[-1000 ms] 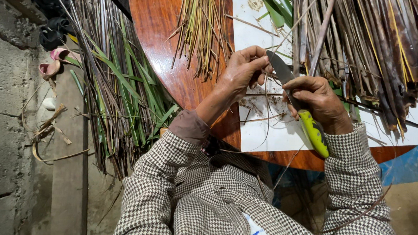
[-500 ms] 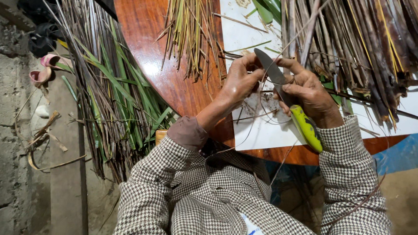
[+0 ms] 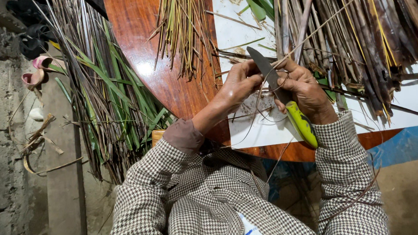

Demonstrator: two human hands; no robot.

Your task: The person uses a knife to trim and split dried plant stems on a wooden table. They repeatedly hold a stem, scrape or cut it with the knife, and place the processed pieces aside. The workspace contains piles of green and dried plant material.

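My right hand [image 3: 305, 91] grips a knife [image 3: 286, 100] with a yellow-green handle and a dark blade that points up and left. My left hand [image 3: 241, 83] pinches a thin dry plant strip [image 3: 259, 110] right against the blade. Both hands hover over a white sheet [image 3: 265, 130] lying on the round reddish wooden table [image 3: 172, 91]. My sleeves are houndstooth-patterned.
A bundle of thin yellowish stalks [image 3: 182, 30] lies on the table to the left of my hands. A heap of dark dried leaves and stems [image 3: 360, 44] covers the right. Long green and dry leaves [image 3: 100, 92] hang off the table's left edge over a concrete floor [image 3: 6, 169].
Both hands with the knife and strip have shifted slightly up and right in the view; the blade now lies flatter against the strip.
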